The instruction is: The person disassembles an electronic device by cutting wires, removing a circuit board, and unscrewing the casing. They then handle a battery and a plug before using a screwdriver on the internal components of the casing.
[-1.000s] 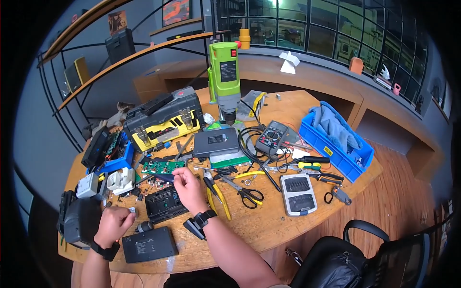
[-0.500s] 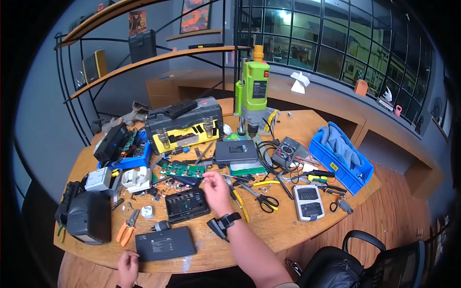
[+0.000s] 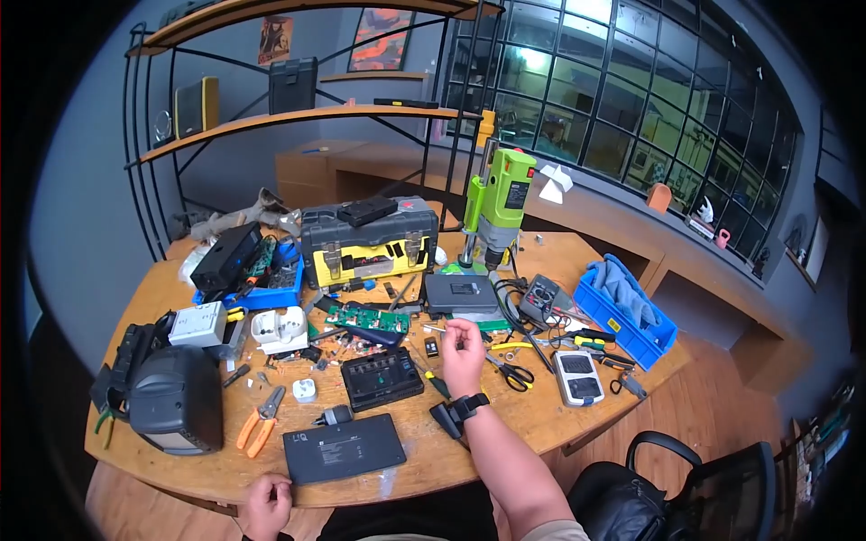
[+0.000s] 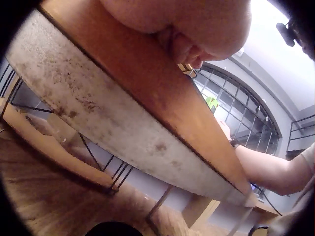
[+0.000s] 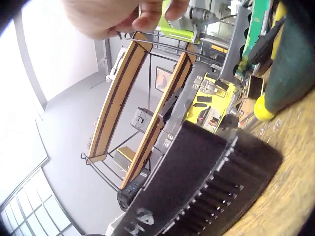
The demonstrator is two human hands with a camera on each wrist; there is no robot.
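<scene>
In the head view my left hand (image 3: 268,507) is at the table's front edge, fingers loosely curled, beside a flat black panel (image 3: 345,448). The left wrist view shows this hand (image 4: 197,29) over the wooden edge, holding nothing visible. My right hand (image 3: 463,356) hovers past an opened black housing (image 3: 382,379), its fingers bent near a thin metal rod (image 3: 434,328); no grip on it is clear. Seen from the right wrist, the fingers (image 5: 162,14) hang loosely bent. A green circuit board (image 3: 368,319) lies left of this hand.
Orange-handled pliers (image 3: 261,421), a white plug (image 3: 305,390) and a black boxy device (image 3: 176,400) are on the left. Behind stand a yellow-black toolbox (image 3: 370,242) and a green drill press (image 3: 507,194). Scissors (image 3: 514,374), a multimeter (image 3: 541,296) and a blue bin (image 3: 631,335) are at right.
My left hand has come down from beside the housing to the table's front edge. My right hand has moved right, away from the circuit board. The head view has shifted.
</scene>
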